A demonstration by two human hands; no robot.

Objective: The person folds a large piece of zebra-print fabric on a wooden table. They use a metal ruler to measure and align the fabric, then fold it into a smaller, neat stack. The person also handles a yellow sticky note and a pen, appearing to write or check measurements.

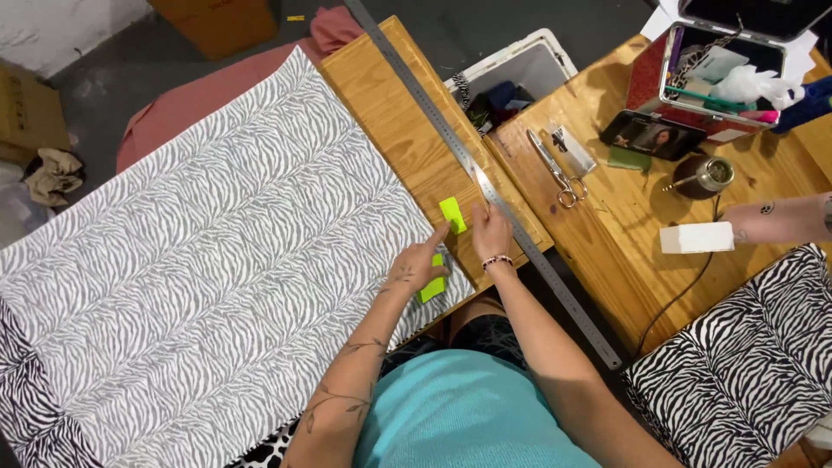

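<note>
I see my left hand [422, 260] flat on the near right corner of the grey zebra-print quilted fabric [217, 234], index finger extended toward the lime-green paper tag [451, 214]. A second lime-green piece [432, 287] lies partly under that hand; whether the fingers pinch it or only press on it, I cannot tell. My right hand [490, 232] rests on the wooden worktop [390, 113], fingertips touching the tag's right edge; it looks pressed down, not clenched, holding nothing that I can confirm. The long steel ruler [485, 186] runs diagonally just beside the right hand, apart from the fabric edge.

Judgement: the step in hand appears to be setting a marker at the fabric's edge. To do it well, I keep the left palm flat so the quilted cloth does not creep, align the tag squarely with the fabric edge, and bring the ruler against it before committing.

Elsewhere: scissors [559, 173], a phone [652, 134] and an open case [724, 74] sit on the adjoining table, where another person's arm [780, 218] is beside a white block [698, 237].
</note>
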